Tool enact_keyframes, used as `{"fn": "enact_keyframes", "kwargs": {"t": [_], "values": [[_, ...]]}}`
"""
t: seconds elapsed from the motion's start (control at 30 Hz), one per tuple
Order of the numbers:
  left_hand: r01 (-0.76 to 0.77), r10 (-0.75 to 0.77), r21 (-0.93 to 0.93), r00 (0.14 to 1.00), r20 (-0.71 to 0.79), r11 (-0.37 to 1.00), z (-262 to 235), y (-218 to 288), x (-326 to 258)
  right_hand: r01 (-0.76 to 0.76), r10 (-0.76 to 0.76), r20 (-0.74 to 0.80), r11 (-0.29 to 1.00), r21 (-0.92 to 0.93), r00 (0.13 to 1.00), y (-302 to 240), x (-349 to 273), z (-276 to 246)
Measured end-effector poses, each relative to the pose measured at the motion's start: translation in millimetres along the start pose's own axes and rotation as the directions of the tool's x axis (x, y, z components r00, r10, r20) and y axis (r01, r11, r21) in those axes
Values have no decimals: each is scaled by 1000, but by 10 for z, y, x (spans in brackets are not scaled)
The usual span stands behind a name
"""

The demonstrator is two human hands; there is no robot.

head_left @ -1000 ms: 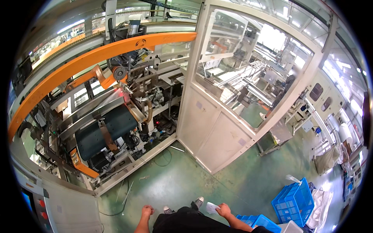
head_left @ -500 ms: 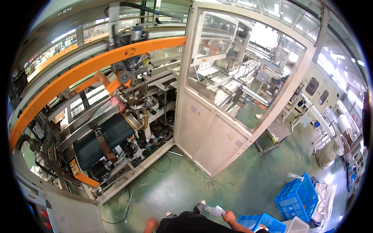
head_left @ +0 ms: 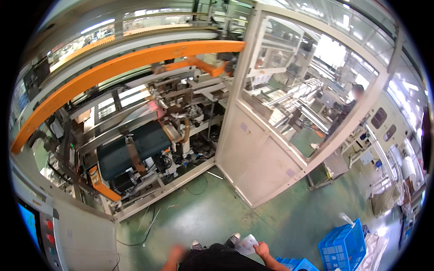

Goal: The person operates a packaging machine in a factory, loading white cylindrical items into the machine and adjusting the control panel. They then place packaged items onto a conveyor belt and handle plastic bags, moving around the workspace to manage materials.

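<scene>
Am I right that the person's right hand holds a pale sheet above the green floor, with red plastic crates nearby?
Not quite: in the head view the plastic crates are blue, not red. The right hand does hold the pale sheet above the green floor.

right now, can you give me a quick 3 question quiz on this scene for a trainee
1. True or false: the right hand holds a pale flat packet.
2. Which colour are the crates on the green floor at the person's right? A red, B blue, C yellow.
3. Fill in: the long curved beam over the open machine is ____.

Key
1. true
2. B
3. orange

The left hand is blurred at the lower edge; what it holds cannot be told.
</scene>
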State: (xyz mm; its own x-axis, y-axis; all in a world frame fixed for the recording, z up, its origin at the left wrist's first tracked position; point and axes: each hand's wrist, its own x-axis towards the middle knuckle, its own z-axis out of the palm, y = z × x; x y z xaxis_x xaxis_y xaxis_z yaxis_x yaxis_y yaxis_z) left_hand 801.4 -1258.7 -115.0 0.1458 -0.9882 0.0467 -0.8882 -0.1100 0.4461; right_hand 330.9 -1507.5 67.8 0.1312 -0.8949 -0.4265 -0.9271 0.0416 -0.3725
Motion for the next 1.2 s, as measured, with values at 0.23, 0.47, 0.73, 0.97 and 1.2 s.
{"fn": "enact_keyframes", "kwargs": {"t": [0.23,0.47,0.73,0.97,1.2], "values": [[160,-140,-357,987,82,920,110,-145,-102,51,-48,-72,998,36,996,-59,-130,61],[209,-183,-284,976,115,936,65,-82,-84,65,-64,-66,998,10,996,437,-173,308],[126,-124,-122,992,24,984,74,-138,-81,225,-224,-65,974,0,972,328,-180,232],[775,-727,-624,372,578,-99,-112,386,133,252,-258,-158,966,-56,953,332,-36,136],[801,-607,-502,585,538,327,88,322,-176,51,-21,-198,988,148,980,442,-103,-298]]}}
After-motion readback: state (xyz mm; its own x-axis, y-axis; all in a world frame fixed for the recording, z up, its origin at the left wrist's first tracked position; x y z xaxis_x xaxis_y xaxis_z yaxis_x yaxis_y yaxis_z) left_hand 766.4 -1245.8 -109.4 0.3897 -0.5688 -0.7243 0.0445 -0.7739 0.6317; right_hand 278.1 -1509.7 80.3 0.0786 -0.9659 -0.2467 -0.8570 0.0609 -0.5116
